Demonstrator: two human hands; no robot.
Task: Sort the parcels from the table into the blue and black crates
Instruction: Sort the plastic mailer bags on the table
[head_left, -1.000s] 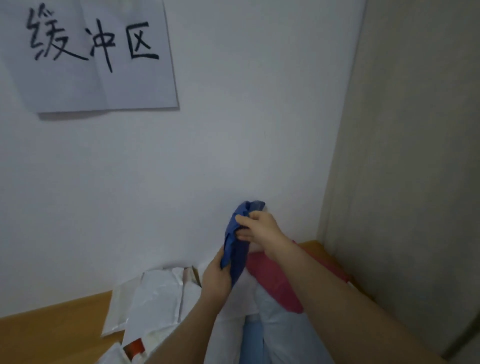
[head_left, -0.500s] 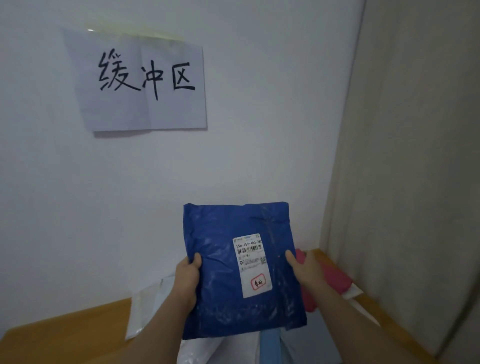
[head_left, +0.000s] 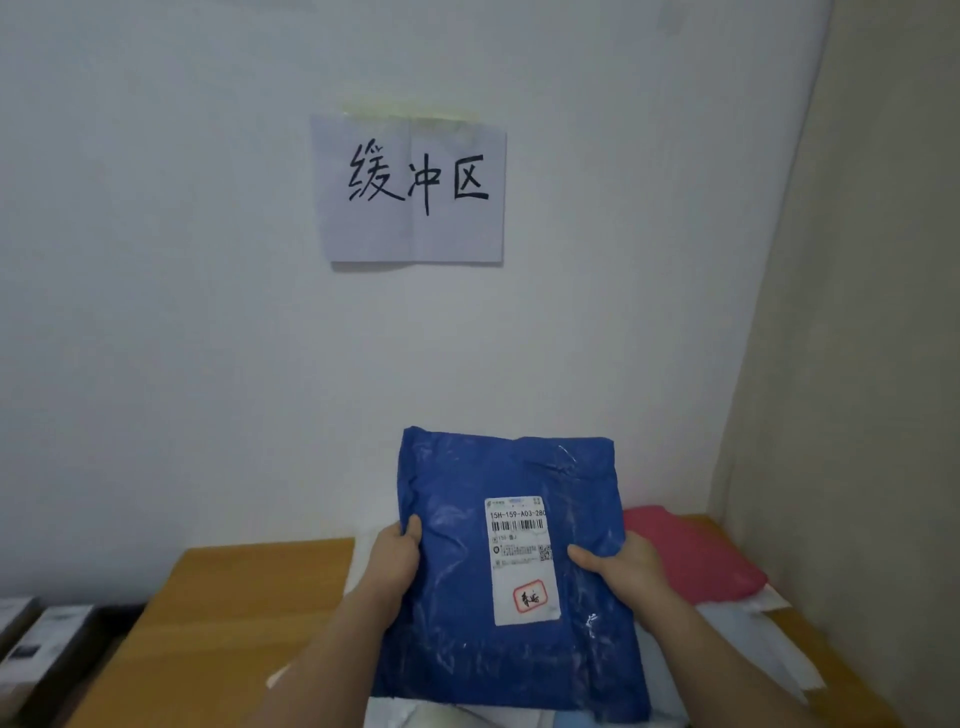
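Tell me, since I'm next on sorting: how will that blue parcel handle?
The blue parcel is probably soft and floppy: its plastic is creased, and both hands, left hand and right hand, grip its sides. The glossy film may be slippery. It looks flat, so likely light.

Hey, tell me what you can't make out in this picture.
- Head view: crates not in frame.
- Small print on the blue parcel's label: too small.
- White parcels: hidden under the blue parcel, left hand, right hand.
- Boxes at left edge: blurred, cut off.

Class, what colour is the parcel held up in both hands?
Dark blue parcel, with a white label; seen in the head view.
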